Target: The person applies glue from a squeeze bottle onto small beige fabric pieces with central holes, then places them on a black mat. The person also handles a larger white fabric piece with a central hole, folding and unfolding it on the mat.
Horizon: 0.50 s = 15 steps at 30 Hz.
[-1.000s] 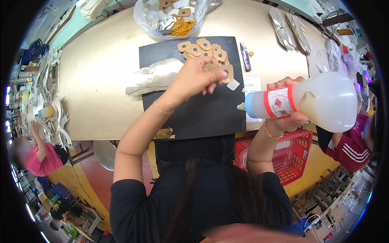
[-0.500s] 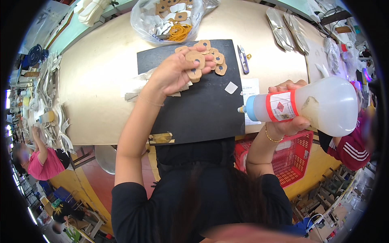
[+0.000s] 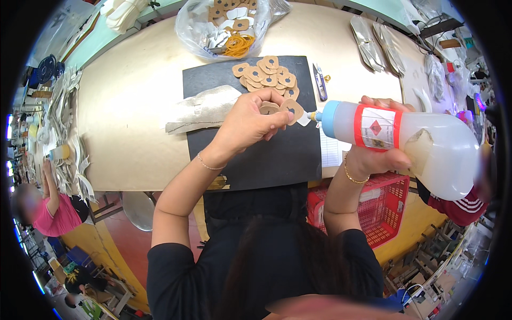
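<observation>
My left hand [image 3: 250, 125] pinches a small tan cardboard piece [image 3: 293, 110] with a dark hole, held above the black mat [image 3: 277, 154]. My right hand [image 3: 381, 154] grips a large translucent glue bottle [image 3: 405, 138] with a blue cap and a red label. The bottle lies sideways, and its nozzle tip [image 3: 312, 115] sits right beside the held piece. A pile of similar tan pieces [image 3: 266, 74] lies at the mat's far edge. A silver-grey sheet [image 3: 205, 109] rests across the mat's left edge.
A clear plastic bag [image 3: 229, 26] of tan pieces and orange rubber bands sits at the table's far side. Small snips [image 3: 319, 82] lie right of the pile. A red basket [image 3: 373, 205] stands under the table edge. Another person in pink [image 3: 48, 205] works at far left.
My left hand took a tan piece from the pile and drew it back toward me. My right hand brought the bottle left and up, until its nozzle met the piece.
</observation>
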Each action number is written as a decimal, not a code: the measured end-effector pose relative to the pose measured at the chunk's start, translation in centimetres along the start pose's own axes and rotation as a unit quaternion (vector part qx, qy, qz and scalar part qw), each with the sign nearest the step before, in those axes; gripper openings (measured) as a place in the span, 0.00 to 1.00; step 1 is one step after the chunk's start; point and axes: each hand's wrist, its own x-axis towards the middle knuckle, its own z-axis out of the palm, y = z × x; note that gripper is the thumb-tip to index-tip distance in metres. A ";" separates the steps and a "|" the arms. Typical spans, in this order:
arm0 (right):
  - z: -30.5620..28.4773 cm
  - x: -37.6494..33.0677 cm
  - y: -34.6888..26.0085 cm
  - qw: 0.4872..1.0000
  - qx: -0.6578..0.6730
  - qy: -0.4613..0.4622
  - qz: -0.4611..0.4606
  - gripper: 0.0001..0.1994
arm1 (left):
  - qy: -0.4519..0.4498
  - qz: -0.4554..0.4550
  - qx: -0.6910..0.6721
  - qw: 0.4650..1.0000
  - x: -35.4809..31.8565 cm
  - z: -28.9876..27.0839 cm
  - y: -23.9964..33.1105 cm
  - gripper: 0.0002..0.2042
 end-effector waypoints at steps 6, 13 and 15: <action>0.5 -0.7 0.4 0.991 -0.133 -0.015 0.013 0.46 | -0.028 -0.051 0.046 0.997 -0.4 0.1 0.5 0.07; 0.4 -0.5 0.6 0.988 -0.040 -0.137 0.056 0.45 | -0.043 -0.071 0.054 0.995 -0.6 0.5 0.9 0.06; 0.4 -0.8 0.1 0.984 -0.111 -0.121 0.067 0.45 | -0.052 -0.080 0.052 0.994 -0.9 0.7 0.8 0.06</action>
